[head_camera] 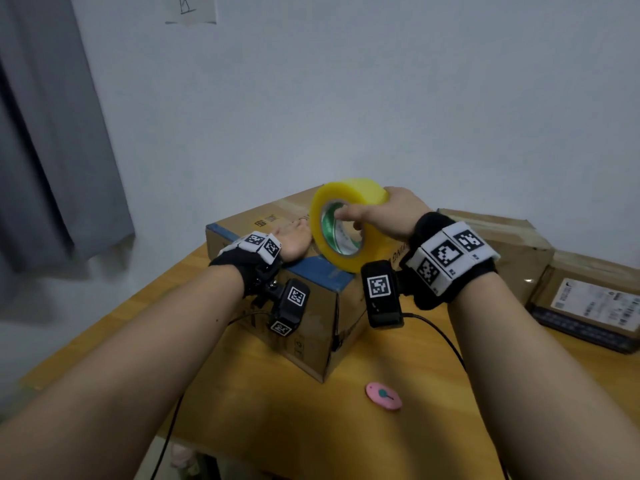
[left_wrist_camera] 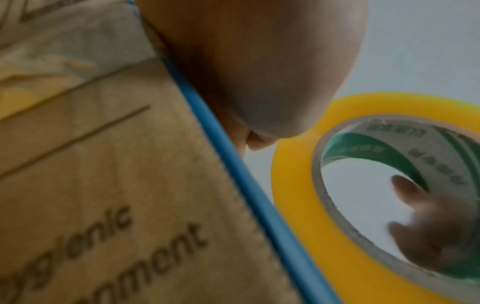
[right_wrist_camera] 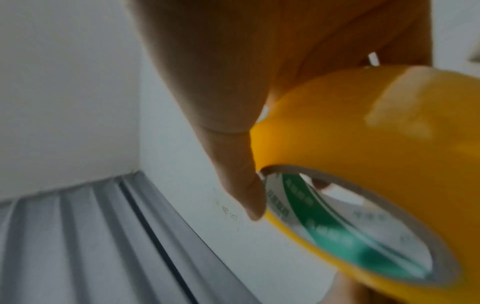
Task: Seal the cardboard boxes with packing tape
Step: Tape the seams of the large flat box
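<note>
The right hand (head_camera: 391, 213) grips the yellow tape roll (head_camera: 346, 225), thumb in its core, standing on edge atop the near cardboard box (head_camera: 311, 317). The left hand (head_camera: 292, 240) presses flat on the lid at the roll's nine o'clock. The roll's hole faces that hand, so I judge tape would run toward six o'clock.

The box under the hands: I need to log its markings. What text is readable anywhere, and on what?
"...gienic" and "...nment", both cut off: side of the cardboard box.
Print inside the tape roll core: too blurred.
Label on the flat box: too small.
Scribble on the wall paper: unreadable.
</note>
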